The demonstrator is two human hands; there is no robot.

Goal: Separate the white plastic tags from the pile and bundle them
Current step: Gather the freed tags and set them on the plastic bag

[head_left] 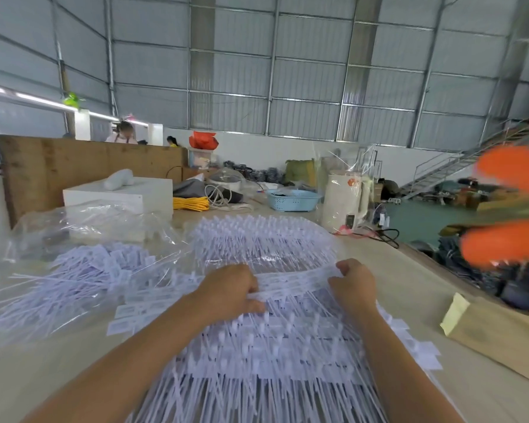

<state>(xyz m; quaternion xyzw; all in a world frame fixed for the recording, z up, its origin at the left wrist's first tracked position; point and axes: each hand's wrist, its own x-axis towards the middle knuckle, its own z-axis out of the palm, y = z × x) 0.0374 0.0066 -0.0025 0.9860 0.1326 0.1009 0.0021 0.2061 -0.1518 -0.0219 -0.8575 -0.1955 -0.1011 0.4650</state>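
Both hands work at the middle of the counter [409,288], on the big pile of white plastic tags [266,355] that spreads from the centre down to six o'clock. The left hand [229,288] has its fingers curled onto one end of a strip of tags [293,280], and the right hand [353,279] pinches the other end at about two o'clock from it, so the strip stretches between them just above the pile. The picture is blurred, so how many tags sit in that strip cannot be told.

This looks like the separating step: a row is being drawn clear of the heap, with bundling not yet begun. At ten o'clock more tags lie loose on a clear plastic bag [83,239], and at twelve o'clock another fanned mass of tags [263,239] sits beyond the hands.

The next move probably calls for lifting the strip free without dragging its thin tails through the neighbours, then squaring the heads together. Tangled tails are the likely snag.
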